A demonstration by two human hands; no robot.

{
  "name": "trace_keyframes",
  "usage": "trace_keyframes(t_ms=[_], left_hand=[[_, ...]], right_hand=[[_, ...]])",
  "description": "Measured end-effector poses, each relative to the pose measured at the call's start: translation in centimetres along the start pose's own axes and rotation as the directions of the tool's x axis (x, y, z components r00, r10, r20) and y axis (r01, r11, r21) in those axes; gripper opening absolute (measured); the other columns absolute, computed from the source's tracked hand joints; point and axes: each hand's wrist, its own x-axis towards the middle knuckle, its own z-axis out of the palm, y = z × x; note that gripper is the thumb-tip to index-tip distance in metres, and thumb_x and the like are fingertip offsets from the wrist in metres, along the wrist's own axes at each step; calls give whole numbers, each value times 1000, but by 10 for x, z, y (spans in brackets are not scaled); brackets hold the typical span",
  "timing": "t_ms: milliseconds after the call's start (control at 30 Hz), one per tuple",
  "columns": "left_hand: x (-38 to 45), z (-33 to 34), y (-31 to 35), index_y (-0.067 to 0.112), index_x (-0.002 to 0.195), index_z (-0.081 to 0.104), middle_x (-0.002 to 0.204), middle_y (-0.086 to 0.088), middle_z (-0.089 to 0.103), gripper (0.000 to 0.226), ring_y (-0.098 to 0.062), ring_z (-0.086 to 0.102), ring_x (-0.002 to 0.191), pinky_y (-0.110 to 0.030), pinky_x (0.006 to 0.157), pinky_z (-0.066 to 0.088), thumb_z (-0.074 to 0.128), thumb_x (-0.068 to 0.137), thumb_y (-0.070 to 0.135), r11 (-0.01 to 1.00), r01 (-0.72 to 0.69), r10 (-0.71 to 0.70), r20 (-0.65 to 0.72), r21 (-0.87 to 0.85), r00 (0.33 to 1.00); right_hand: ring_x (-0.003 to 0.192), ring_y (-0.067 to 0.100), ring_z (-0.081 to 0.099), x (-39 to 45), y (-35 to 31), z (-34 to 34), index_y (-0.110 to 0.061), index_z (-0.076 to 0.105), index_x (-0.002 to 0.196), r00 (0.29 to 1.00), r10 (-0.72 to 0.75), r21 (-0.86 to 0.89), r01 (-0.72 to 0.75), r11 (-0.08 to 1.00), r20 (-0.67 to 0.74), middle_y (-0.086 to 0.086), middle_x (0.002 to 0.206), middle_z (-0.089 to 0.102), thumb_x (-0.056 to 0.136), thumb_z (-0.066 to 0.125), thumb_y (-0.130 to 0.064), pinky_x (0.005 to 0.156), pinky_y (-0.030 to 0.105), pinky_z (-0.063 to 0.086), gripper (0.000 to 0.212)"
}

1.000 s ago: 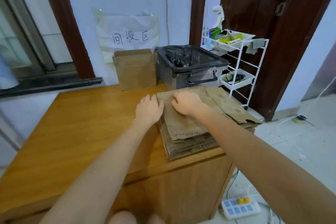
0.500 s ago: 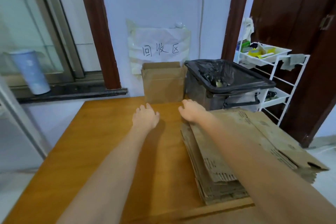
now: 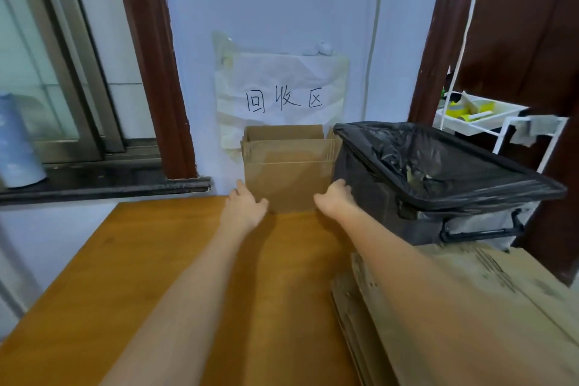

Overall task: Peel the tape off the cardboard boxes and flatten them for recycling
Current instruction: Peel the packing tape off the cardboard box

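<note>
An open-topped brown cardboard box (image 3: 289, 172) stands upright at the far edge of the wooden table (image 3: 131, 260), against the wall. My left hand (image 3: 246, 208) reaches its lower left corner with fingers spread, touching or nearly touching it. At the box's lower right corner, wedged beside the bin, is my right hand (image 3: 333, 199), fingers loosely extended. Neither hand clearly grips the box. A stack of flattened cardboard (image 3: 488, 316) lies on the table at the right, under my right forearm.
A grey bin with a black bag liner (image 3: 438, 172) stands right of the box, close against it. A paper sign (image 3: 282, 94) hangs on the wall behind. A white wire rack (image 3: 488, 116) is at far right, a blue cup (image 3: 18, 141) on the left sill.
Both hands left the flattened stack and reached forward across the table to the upright box. The view has moved forward and up with them.
</note>
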Motion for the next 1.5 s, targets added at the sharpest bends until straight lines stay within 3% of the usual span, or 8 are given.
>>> trace_keyframes(t_ms=[300, 600, 867, 1000, 1167, 1300, 1400, 1500], left_hand=[[42, 17, -5, 12, 150, 16, 149, -10, 36, 73, -32, 42, 131, -48, 107, 38, 55, 91, 30, 950, -16, 6, -32, -310, 999], [23, 4, -14, 18, 142, 34, 135, -2, 53, 60, -26, 55, 116, -46, 98, 46, 55, 88, 31, 912, -44, 7, -93, -407, 996], [-37, -56, -19, 20, 140, 39, 131, 0, 56, 55, -23, 54, 116, -42, 99, 45, 58, 90, 29, 860, -81, -7, -169, -504, 986], [-79, -88, -24, 18, 140, 41, 126, 1, 56, 53, -16, 52, 106, -32, 90, 43, 60, 90, 25, 835, -122, 18, -194, -536, 981], [-131, -125, -33, 16, 137, 45, 120, 3, 55, 51, -13, 50, 100, -27, 82, 39, 61, 89, 22, 787, -183, 34, -255, -590, 966], [-173, -144, -39, 14, 133, 47, 117, 5, 51, 46, -12, 48, 103, -28, 84, 39, 62, 90, 21, 750, -228, 47, -293, -621, 955], [-201, -150, -46, 15, 132, 47, 117, 4, 53, 45, -12, 50, 102, -29, 84, 41, 62, 90, 22, 738, -235, 41, -306, -633, 951], [-227, -150, -52, 17, 133, 47, 117, 3, 53, 46, -13, 51, 102, -29, 83, 41, 62, 90, 24, 725, -226, 19, -309, -650, 951]], right_hand=[[126, 35, 45, 37, 8, 9, -5, 26, 141, 999, 17, 17, -17, 1000, -34, 17, 141, 41, 89, 60, -22, 101, 44, 44, 65], [120, 31, 50, 15, -7, 3, -9, 20, 148, 998, -9, 96, 4, 995, 56, 14, 136, 48, 88, 59, -19, 96, 39, 47, 72], [111, 26, 55, -61, -31, -28, -8, 37, 138, 990, -128, 211, 113, 971, 59, 9, 125, 56, 88, 61, -16, 95, 36, 48, 56], [91, 16, 53, -112, -42, -43, -10, 41, 133, 982, -177, 273, 153, 950, 64, -5, 96, 53, 88, 61, -17, 80, 28, 48, 49], [75, 6, 52, -176, -48, -60, -12, 41, 134, 969, -246, 309, 224, 924, 35, -11, 87, 49, 92, 57, -18, 58, 18, 40, 45], [98, 13, 52, -222, -47, -71, -10, 42, 136, 960, -281, 359, 265, 895, -7, -5, 105, 51, 94, 56, -21, 84, 25, 43, 45], [122, 21, 48, -249, -43, -72, -10, 27, 149, 960, -279, 362, 260, 895, 2, 5, 133, 49, 93, 55, -32, 105, 35, 39, 66], [131, 25, 41, -272, -36, -69, -10, 22, 150, 963, -268, 349, 242, 905, 25, 8, 146, 39, 92, 53, -39, 108, 38, 35, 72]])
